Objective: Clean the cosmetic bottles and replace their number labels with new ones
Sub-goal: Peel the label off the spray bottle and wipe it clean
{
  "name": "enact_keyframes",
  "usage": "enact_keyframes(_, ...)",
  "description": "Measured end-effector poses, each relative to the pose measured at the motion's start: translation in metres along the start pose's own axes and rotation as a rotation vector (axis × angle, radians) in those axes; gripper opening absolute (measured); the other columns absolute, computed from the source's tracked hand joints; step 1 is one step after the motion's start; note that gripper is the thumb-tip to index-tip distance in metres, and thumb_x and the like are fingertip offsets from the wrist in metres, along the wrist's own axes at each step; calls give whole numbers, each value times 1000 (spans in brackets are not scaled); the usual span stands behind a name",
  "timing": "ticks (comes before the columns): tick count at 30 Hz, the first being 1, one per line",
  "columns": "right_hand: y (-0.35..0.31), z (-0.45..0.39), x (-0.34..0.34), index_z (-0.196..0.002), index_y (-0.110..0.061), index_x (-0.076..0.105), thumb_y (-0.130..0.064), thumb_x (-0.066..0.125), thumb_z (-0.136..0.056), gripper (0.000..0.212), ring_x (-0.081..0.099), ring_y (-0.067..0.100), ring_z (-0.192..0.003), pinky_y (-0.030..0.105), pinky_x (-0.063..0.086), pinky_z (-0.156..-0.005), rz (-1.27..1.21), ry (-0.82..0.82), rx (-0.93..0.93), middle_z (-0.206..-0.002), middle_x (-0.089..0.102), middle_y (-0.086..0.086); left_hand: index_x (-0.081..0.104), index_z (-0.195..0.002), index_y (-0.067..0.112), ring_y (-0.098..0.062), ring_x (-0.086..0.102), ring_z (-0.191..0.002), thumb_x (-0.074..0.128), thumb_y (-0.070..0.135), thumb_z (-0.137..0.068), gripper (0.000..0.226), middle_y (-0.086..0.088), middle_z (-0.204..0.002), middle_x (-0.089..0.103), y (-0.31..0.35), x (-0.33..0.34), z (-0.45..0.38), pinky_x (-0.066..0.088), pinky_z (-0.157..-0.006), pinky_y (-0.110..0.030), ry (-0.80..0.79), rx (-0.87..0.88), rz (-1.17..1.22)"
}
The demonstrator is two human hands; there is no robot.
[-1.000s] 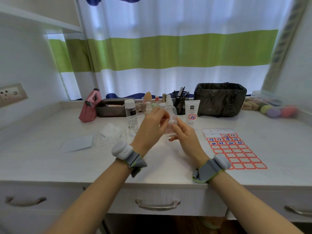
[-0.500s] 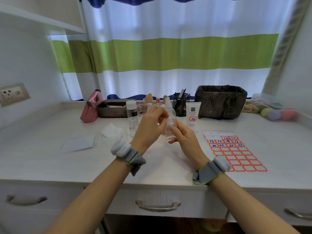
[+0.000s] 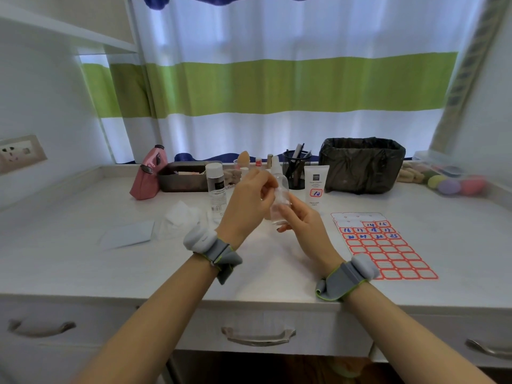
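Clear spray bottle held upright above the desk, between both hands, approx centre of view. Right hand grips its lower part from the right, fingers curled round the base. Left hand is at the bottle's upper left side, fingertips pinched together on its shoulder; can't tell whether there's a label between them.

Label sheet lies flat on the desk just right of the right hand: red-bordered stickers, blue handwritten nos. 14–23 in the upper rows, lower rows blank, top row w/ stickers already gone. White tube stands behind the hands, red label w/ a blue number on its front. Clear bottle w/ white cap stands left of the left hand. White wipe lies crumpled on the desk left of that, a flat pale sheet further left.

Along the back edge: pink pouch, dark tray, black pen cup, bin w/ black liner. Coloured sponges at far right. Grey bands on both wrists
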State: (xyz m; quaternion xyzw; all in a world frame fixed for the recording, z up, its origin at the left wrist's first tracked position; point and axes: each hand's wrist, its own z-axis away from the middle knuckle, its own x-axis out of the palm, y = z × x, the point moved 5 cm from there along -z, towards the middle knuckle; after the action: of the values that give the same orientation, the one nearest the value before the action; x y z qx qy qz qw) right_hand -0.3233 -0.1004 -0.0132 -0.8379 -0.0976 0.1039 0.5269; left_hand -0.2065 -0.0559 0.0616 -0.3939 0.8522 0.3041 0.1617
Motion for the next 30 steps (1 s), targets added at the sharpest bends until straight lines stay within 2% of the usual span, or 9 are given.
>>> enact_keyframes(3, 0, 0, -2, -134, -11, 51, -20, 52, -96, 39, 64, 20, -87, 25, 54, -65, 10, 6, -11, -102, 68, 12, 62, -89, 8, -10, 51, -75, 59, 3, -86, 7, -1, -86, 55, 0, 6, 7, 44, -72, -15, -28, 11, -38)
enact_keyframes(6, 4, -2, -4, -140, -10, 45, -26, 55, -94, 50, 64, 18, -86, 26, 54, -66, 44, 16, 4, -102, 68, 11, 63, -89, 8, -10, 51, -75, 61, 4, -86, 6, -2, -85, 57, -2, 8, 14, 43, -72, -13, -57, 12, -57)
enact_keyframes(11, 5, -4, -1, -143, -12, 40, -30, 58, -92, 57, 61, 28, -85, 25, 55, -65, 57, 19, 9, -102, 63, 24, 65, -87, 7, -13, 56, -74, 62, 2, -84, 7, -5, -85, 61, -9, 2, 10, 46, -71, -19, -116, -31, -13)
enact_keyframes(14, 4, -3, 1, -143, -11, 41, -28, 59, -91, 57, 61, 35, -92, 23, 54, -65, 57, 14, -5, -103, 62, 25, 64, -89, 9, -13, 56, -77, 60, 3, -85, 8, -3, -86, 59, -10, -2, 1, 48, -73, -22, -74, -43, -10)
enact_keyframes(19, 4, -3, -2, -144, -12, 38, -28, 60, -91, 59, 61, 28, -83, 29, 56, -67, 75, 30, 4, -101, 63, 25, 63, -86, 10, -12, 52, -74, 60, 3, -84, 8, -1, -83, 56, -5, 4, 2, 45, -70, -19, -87, 2, -49)
enact_keyframes(21, 1, -1, -4, -144, -12, 36, -27, 60, -91, 60, 60, 19, -78, 23, 54, -65, 85, 37, 5, -95, 65, 19, 64, -86, 9, -12, 52, -75, 61, 3, -84, 7, 0, -83, 56, -4, 8, 8, 44, -69, -17, -116, 15, -64)
enact_keyframes(24, -6, 1, -3, -143, -12, 37, -24, 60, -91, 58, 56, 11, -72, 16, 50, -60, 111, 29, -9, -85, 62, 1, 64, -86, 10, -11, 52, -75, 61, 5, -85, 6, -1, -84, 58, -6, 7, 12, 43, -69, -15, -146, -7, -56)
enact_keyframes(26, -9, 1, -2, -143, -12, 38, -23, 61, -91, 58, 56, 11, -71, 14, 49, -58, 99, 40, -14, -82, 60, -3, 65, -87, 10, -11, 53, -75, 60, 5, -85, 7, -1, -85, 58, -6, 4, 8, 43, -69, -13, -140, -22, -40)
enact_keyframes(30, -12, 3, -1, -143, -13, 38, -21, 61, -90, 58, 56, 11, -71, 12, 48, -58, 92, 50, -18, -83, 60, -5, 64, -89, 9, -13, 55, -78, 60, 5, -86, 7, -3, -87, 60, -6, -2, -5, 47, -73, -21, -75, -29, -42)
